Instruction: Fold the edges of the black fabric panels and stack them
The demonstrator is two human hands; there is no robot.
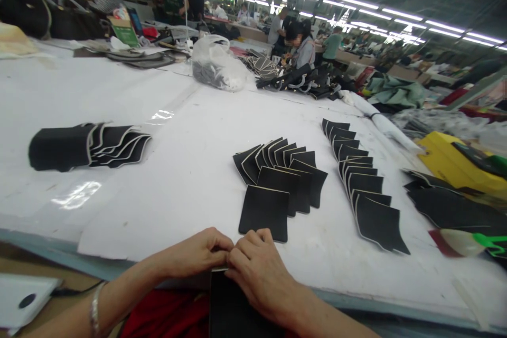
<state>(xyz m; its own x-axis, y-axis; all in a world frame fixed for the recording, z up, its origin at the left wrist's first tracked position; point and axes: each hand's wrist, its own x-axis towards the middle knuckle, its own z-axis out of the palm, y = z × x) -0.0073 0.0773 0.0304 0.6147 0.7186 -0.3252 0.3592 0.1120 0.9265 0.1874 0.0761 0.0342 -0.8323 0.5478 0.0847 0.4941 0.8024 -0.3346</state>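
At the table's near edge, my left hand [212,250] and my right hand [259,269] meet, fingers closed on the top edge of a black leather piece [227,306]. This piece hangs down in front of my red clothing, its lower part out of frame. Just beyond my fingers lies a fanned group of black leather pieces [264,212] with pale edges. Farther right, a second overlapping row of black pieces [376,216] runs away from me. Curved black pieces [59,148] are nested together on the left of the table.
The white-covered table [178,195] stretches ahead. On the right are a yellow case [463,161], flat black pieces [455,206] and a green-handled brush [463,243]. A plastic bag [217,63] and a black heap [309,82] lie at the back. Several people work beyond.
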